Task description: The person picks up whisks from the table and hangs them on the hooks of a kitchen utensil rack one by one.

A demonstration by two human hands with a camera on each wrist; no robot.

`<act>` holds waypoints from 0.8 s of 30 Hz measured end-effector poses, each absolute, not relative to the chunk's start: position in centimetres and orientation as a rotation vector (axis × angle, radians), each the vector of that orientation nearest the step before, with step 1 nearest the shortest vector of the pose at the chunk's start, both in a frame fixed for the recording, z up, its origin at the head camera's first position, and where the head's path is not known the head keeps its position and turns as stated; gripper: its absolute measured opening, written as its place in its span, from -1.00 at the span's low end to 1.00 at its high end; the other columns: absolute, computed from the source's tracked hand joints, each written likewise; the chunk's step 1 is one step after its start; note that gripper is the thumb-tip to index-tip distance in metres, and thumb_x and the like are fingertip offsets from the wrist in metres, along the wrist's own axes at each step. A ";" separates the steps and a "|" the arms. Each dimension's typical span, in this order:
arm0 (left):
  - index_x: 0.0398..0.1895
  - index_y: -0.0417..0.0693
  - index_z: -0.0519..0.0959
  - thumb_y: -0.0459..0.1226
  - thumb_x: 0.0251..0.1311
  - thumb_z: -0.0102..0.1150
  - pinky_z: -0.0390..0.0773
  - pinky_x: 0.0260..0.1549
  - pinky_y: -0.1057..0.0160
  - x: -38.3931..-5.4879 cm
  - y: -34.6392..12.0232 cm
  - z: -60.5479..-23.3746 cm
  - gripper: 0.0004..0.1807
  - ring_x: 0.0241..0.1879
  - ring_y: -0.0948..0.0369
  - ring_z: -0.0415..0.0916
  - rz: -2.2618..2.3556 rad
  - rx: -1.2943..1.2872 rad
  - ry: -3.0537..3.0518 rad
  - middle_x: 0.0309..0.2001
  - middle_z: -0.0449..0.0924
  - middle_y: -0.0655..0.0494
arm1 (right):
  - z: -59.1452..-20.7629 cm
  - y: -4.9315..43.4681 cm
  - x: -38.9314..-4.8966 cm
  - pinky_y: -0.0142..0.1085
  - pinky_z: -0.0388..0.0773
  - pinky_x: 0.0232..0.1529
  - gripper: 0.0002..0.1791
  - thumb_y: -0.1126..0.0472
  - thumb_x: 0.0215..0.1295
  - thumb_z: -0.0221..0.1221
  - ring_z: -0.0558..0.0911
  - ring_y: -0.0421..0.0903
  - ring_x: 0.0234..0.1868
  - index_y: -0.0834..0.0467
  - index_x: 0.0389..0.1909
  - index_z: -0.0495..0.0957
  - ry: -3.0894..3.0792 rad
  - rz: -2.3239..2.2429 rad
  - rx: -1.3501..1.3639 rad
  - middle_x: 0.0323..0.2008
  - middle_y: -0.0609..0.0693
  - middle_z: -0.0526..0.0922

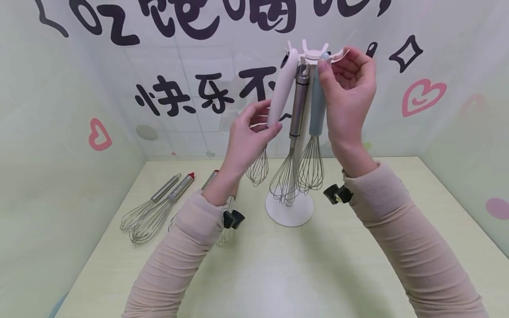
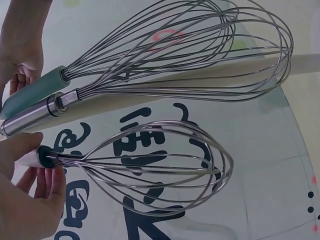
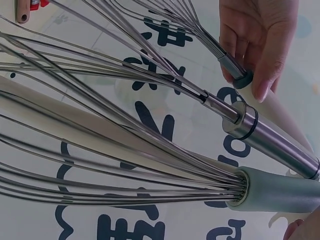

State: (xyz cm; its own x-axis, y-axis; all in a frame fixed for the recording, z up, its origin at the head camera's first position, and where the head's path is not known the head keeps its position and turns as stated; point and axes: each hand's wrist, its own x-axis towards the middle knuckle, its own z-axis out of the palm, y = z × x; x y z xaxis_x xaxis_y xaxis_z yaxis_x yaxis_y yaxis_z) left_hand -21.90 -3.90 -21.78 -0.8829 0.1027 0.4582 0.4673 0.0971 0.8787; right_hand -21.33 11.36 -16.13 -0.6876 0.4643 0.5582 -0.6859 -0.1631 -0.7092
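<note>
The table is topped in a pale yellowish green and is bounded by a whitish back wall, a left wall and a right wall, all tinted faintly green. Large black Chinese characters are set in two rows across the back, the upper row being cut off by the head view's edge. A black star outline, a pink heart and a smaller heart are also shown. The right wall is marked by a purple spot. Soft shadows are cast on the tabletop.
</note>
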 end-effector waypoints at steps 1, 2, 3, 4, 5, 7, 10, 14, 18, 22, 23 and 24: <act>0.19 -0.24 0.43 -0.46 0.07 0.25 0.61 0.01 0.31 -21.9 -3.9 -21.9 -0.46 -0.01 0.06 0.55 -1.857 -0.565 -2.103 0.05 0.53 -0.16 | -16.1 11.4 -21.3 -0.45 0.46 -0.07 -0.62 0.44 0.04 0.24 0.48 -0.19 -0.20 0.25 -0.09 0.38 -1.334 1.930 0.270 -0.25 -0.04 0.47; 0.19 -0.23 0.43 -0.45 0.08 0.24 0.60 0.01 0.31 -21.9 -4.0 -22.0 -0.47 0.00 0.06 0.54 -1.858 -0.564 -2.108 0.06 0.53 -0.16 | -16.1 11.4 -21.4 -0.45 0.47 -0.07 -0.62 0.44 0.04 0.24 0.48 -0.19 -0.20 0.24 -0.10 0.39 -1.335 1.929 0.270 -0.25 -0.03 0.47; 0.19 -0.23 0.43 -0.45 0.09 0.24 0.60 0.02 0.31 -21.9 -4.0 -22.1 -0.47 0.00 0.06 0.54 -1.858 -0.565 -2.112 0.06 0.53 -0.15 | -16.1 11.5 -21.4 -0.45 0.47 -0.07 -0.63 0.44 0.04 0.24 0.48 -0.19 -0.20 0.24 -0.11 0.39 -1.336 1.928 0.270 -0.25 -0.03 0.47; 0.19 -0.23 0.43 -0.45 0.09 0.23 0.60 0.02 0.31 -21.9 -4.1 -22.1 -0.48 0.00 0.06 0.54 -1.860 -0.566 -2.116 0.06 0.53 -0.15 | -16.1 11.5 -21.5 -0.45 0.47 -0.07 -0.63 0.44 0.03 0.24 0.49 -0.19 -0.20 0.24 -0.11 0.39 -1.335 1.929 0.269 -0.25 -0.03 0.47; 0.19 -0.23 0.43 -0.45 0.10 0.23 0.60 0.03 0.31 -22.0 -4.1 -22.2 -0.48 0.01 0.06 0.54 -1.860 -0.565 -2.121 0.07 0.53 -0.15 | -16.1 11.5 -21.5 -0.45 0.47 -0.07 -0.63 0.43 0.03 0.25 0.49 -0.19 -0.20 0.24 -0.12 0.40 -1.335 1.929 0.267 -0.25 -0.03 0.47; 0.19 -0.23 0.43 -0.45 0.10 0.22 0.60 0.03 0.31 -22.0 -4.1 -22.4 -0.48 0.01 0.06 0.55 -1.857 -0.567 -2.125 0.07 0.53 -0.15 | -16.1 11.5 -21.5 -0.44 0.48 -0.06 -0.64 0.43 0.03 0.25 0.49 -0.18 -0.20 0.25 -0.13 0.40 -1.334 1.930 0.263 -0.25 -0.02 0.47; 0.18 -0.22 0.43 -0.45 0.10 0.22 0.60 0.04 0.30 -22.0 -4.1 -22.5 -0.49 0.01 0.07 0.55 -1.851 -0.566 -2.130 0.06 0.54 -0.15 | -16.1 11.5 -21.5 -0.44 0.48 -0.07 -0.65 0.44 0.02 0.25 0.49 -0.18 -0.20 0.25 -0.14 0.41 -1.330 1.930 0.257 -0.26 -0.02 0.48; 0.18 -0.20 0.44 -0.42 0.13 0.21 0.59 0.05 0.28 -21.9 -4.1 -22.6 -0.51 0.01 0.08 0.54 -1.853 -0.556 -2.131 0.05 0.54 -0.13 | -16.1 11.6 -21.5 -0.44 0.49 -0.07 -0.65 0.44 0.02 0.25 0.50 -0.18 -0.22 0.25 -0.15 0.41 -1.330 1.924 0.257 -0.27 -0.02 0.48; 0.18 -0.19 0.44 -0.38 0.19 0.17 0.58 0.06 0.25 -21.8 -4.2 -22.6 -0.55 0.02 0.09 0.53 -1.864 -0.540 -2.127 0.06 0.54 -0.13 | -16.1 11.5 -21.5 -0.43 0.49 -0.06 -0.65 0.43 0.01 0.25 0.50 -0.18 -0.23 0.26 -0.15 0.41 -1.342 1.913 0.258 -0.27 -0.03 0.49; 0.18 -0.17 0.45 -0.30 0.27 0.09 0.58 0.05 0.26 -21.9 -4.4 -22.7 -0.60 0.00 0.11 0.52 -1.861 -0.513 -2.127 0.03 0.54 -0.11 | -16.0 11.5 -21.3 -0.43 0.49 -0.06 -0.66 0.43 0.01 0.25 0.50 -0.19 -0.24 0.26 -0.16 0.41 -1.347 1.908 0.255 -0.28 -0.04 0.49; 0.18 -0.16 0.45 -0.28 0.28 0.07 0.58 0.05 0.27 -21.9 -4.4 -22.7 -0.60 -0.01 0.12 0.52 -1.859 -0.505 -2.127 0.03 0.54 -0.11 | -15.9 11.4 -21.3 -0.43 0.49 -0.06 -0.66 0.43 0.01 0.25 0.50 -0.19 -0.24 0.26 -0.16 0.41 -1.346 1.907 0.254 -0.28 -0.04 0.49; 0.18 -0.15 0.45 -0.26 0.29 0.06 0.58 0.05 0.28 -21.9 -4.5 -22.8 -0.60 -0.02 0.13 0.52 -1.853 -0.499 -2.128 0.02 0.54 -0.10 | -15.9 11.4 -21.2 -0.43 0.49 -0.06 -0.66 0.43 0.01 0.25 0.49 -0.19 -0.24 0.26 -0.16 0.41 -1.346 1.906 0.253 -0.29 -0.03 0.49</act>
